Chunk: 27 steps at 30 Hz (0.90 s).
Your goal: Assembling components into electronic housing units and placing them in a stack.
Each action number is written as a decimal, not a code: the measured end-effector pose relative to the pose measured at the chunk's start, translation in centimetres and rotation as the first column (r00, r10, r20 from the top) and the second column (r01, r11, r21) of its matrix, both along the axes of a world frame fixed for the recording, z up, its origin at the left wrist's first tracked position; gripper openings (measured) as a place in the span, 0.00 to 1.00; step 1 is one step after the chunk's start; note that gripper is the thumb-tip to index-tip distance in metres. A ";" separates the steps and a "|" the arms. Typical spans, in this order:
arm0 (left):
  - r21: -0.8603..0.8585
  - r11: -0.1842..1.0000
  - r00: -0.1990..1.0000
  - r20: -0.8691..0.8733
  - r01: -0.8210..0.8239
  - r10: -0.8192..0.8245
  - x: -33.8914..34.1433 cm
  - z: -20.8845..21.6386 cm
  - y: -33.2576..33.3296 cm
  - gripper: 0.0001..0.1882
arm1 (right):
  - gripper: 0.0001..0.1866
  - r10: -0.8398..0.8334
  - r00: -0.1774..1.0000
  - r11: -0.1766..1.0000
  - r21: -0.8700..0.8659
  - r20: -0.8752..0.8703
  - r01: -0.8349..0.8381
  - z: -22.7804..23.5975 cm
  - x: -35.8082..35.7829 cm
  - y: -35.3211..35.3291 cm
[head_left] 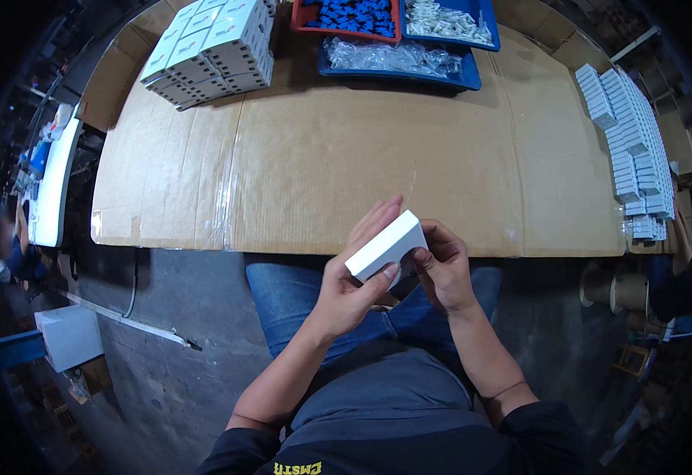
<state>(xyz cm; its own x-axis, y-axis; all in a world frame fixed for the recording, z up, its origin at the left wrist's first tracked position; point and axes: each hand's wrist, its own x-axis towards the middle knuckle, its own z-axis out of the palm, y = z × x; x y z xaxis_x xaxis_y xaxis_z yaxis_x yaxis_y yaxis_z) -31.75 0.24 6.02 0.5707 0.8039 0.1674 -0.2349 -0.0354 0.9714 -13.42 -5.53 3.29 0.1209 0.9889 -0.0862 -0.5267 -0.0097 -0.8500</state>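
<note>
A small white box (387, 244) is held between both hands, tilted, just off the table's near edge above my lap. My left hand (352, 277) grips its left end, with the thumb along the near side and the fingers stretched behind it. On the right end, my right hand (446, 269) pinches the box, thumb pressed near its lower corner. What lies on the box's underside is hidden from me.
A cardboard-covered table (346, 158) spreads ahead. At its far left stand stacked white boxes (211, 51). Far middle holds a red tray (302, 30) of blue parts, a blue tray (488, 36) of white parts and another blue tray (397, 77) of clear bags. Rows of small boxes (631, 134) line the right.
</note>
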 end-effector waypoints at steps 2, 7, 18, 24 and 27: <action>-0.250 0.967 0.999 0.001 -0.044 0.045 -0.8 0.5 -0.3 0.36 | 0.21 -0.033 0.984 0.998 0.062 0.177 0.023 0.2 0.3 0.2; -0.164 0.984 0.991 -0.126 -0.073 0.053 -1.1 1.5 0.9 0.19 | 0.21 -0.009 0.791 0.988 0.129 0.611 -0.089 1.5 1.0 0.0; -0.215 0.954 0.958 0.155 -0.207 0.243 -1.3 0.3 0.5 0.30 | 0.24 -0.036 0.975 0.975 0.221 0.217 -0.013 1.5 -0.8 0.4; -0.011 1.000 0.999 -0.044 -0.018 0.018 -1.8 1.0 1.2 0.30 | 0.24 -0.006 0.973 0.989 0.146 0.231 -0.028 3.0 -0.9 0.1; -0.316 0.949 0.989 0.142 0.009 0.038 -2.0 1.4 0.6 0.29 | 0.24 -0.006 0.963 0.970 0.234 0.271 -0.060 2.5 -0.5 0.2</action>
